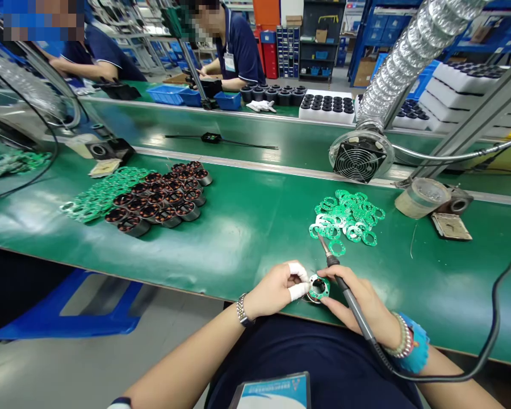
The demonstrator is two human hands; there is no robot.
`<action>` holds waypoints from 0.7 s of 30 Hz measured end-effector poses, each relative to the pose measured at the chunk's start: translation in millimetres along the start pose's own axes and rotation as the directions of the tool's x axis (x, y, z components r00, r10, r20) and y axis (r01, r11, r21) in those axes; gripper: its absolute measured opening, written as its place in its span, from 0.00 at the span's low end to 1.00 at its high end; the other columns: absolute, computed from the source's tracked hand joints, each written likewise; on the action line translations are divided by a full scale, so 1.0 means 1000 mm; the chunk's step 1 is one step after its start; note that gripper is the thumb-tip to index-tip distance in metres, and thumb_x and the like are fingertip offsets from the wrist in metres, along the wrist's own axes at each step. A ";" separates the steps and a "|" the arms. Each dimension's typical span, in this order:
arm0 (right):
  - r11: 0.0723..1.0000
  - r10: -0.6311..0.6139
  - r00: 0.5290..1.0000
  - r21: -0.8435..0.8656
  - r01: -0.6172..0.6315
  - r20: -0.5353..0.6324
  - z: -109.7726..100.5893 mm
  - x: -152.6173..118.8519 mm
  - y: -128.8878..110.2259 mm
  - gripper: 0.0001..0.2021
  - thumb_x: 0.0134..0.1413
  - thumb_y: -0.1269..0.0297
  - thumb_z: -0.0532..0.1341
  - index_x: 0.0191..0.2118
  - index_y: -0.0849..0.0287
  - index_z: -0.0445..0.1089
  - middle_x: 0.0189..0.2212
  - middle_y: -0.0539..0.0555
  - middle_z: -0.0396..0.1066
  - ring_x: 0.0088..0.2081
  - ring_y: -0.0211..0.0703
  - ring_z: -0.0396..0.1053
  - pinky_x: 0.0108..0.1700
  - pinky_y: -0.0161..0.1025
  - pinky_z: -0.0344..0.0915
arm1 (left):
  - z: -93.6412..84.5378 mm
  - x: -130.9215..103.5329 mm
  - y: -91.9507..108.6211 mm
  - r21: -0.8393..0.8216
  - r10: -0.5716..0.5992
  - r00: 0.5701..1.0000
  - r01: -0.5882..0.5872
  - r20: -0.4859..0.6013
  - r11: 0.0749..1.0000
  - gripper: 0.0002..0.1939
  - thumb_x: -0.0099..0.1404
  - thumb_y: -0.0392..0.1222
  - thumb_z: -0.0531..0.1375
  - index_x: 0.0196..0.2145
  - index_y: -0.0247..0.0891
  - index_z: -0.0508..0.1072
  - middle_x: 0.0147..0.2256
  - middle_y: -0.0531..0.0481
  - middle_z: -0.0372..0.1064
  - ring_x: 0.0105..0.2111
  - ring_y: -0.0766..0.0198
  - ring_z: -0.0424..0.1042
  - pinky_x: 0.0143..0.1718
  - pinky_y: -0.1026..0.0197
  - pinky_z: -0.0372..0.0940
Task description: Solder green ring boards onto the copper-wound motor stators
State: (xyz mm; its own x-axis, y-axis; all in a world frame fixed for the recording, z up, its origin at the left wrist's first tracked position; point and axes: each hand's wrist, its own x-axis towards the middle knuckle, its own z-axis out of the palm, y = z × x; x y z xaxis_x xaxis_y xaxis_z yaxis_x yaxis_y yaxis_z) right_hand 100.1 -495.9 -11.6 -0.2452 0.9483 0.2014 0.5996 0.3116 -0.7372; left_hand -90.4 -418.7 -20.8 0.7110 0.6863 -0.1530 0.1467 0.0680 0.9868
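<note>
At the front edge of the green bench, a green ring-shaped circuit board sits on a round metal part. My left hand, with white tape on its thumb and a finger, pinches the left side of the board. My right hand holds the right side between thumb and fingertips. A soldering iron rests across that same hand, its tip pointing up and left toward a pile of green ring boards. The underside of the held part is hidden.
Wound motor cores stand in rows at left beside more green boards. A fan with a foil duct hangs above the bench's back edge. At right are a tub and a solder stand. Two people work behind.
</note>
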 end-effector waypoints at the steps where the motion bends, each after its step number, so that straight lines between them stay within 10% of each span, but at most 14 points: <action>1: 1.000 -0.009 1.000 -0.005 0.009 -0.005 0.000 -0.001 -0.001 0.20 0.51 0.70 0.59 0.50 0.57 0.57 0.42 0.56 0.69 0.41 0.43 0.70 0.43 0.39 0.68 | 0.001 -0.001 0.000 0.014 0.000 1.000 0.000 -0.011 1.000 0.04 0.55 0.36 0.59 0.26 0.34 0.65 0.27 0.53 0.60 0.26 0.70 0.62 0.30 0.65 0.61; 13: 0.936 -0.351 0.934 -0.071 0.346 -0.073 0.008 0.021 -0.005 0.13 0.57 0.74 0.52 0.48 0.55 0.62 0.33 0.54 0.69 0.41 0.43 0.66 0.42 0.42 0.67 | 0.002 0.000 -0.001 0.014 -0.020 1.000 0.020 0.010 1.000 0.06 0.56 0.39 0.59 0.27 0.34 0.65 0.24 0.54 0.61 0.25 0.70 0.61 0.28 0.66 0.59; 21: 0.961 -0.271 0.955 -0.096 0.261 -0.118 0.018 0.019 -0.004 0.13 0.55 0.77 0.52 0.45 0.57 0.61 0.29 0.53 0.66 0.32 0.42 0.61 0.33 0.40 0.65 | 0.002 -0.001 -0.010 -0.229 -0.031 0.999 0.032 0.005 0.973 0.12 0.56 0.45 0.62 0.28 0.34 0.65 0.25 0.55 0.61 0.26 0.70 0.64 0.32 0.64 0.60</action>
State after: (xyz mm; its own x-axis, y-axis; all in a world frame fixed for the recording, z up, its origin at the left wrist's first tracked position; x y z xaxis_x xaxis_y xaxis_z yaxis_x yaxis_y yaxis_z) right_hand 79.5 -480.4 -15.9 -0.3070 0.8287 0.4680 0.5850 0.5522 -0.5941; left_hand -91.2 -420.8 -30.2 0.7094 0.6803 -0.1843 0.0076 0.2541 0.9671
